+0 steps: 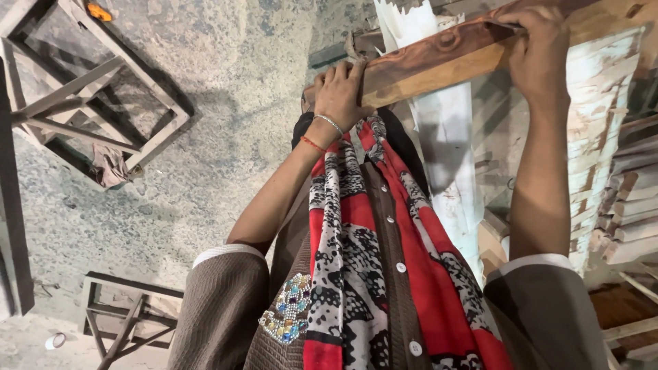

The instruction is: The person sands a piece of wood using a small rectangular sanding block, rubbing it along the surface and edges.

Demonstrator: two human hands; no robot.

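Grey concrete floor (226, 103) fills the left and middle of the frame, mottled and dusty. On it, in the upper left, stands a pale wooden frame (96, 89) with a crumpled rag (110, 168) hanging from one rail; a second, darker frame (127, 318) lies at the lower left. Down the right edge runs a stack of whitish, paint-smeared wooden pieces (617, 185). In the lower middle hangs the person's brown buttoned cardigan (391, 274) with a red, black and white patterned scarf (349, 226) over it and a jewelled brooch (291, 308) pinned at its left.

Across the upper right of the frame slants a reddish-brown wooden plank (445, 55), its lower end toward the centre. The left hand (339, 92), with a silver bangle and a red thread at the wrist, is curled over that lower end, fingers wrapped on the top face. The right hand (538, 51) is closed over the plank's upper part near the top right corner.

Judging from the grip, the hands are set well apart, which suits steadying a long board; keeping both closed firmly and the loose scarf ends away from the plank's edge would seem wise.
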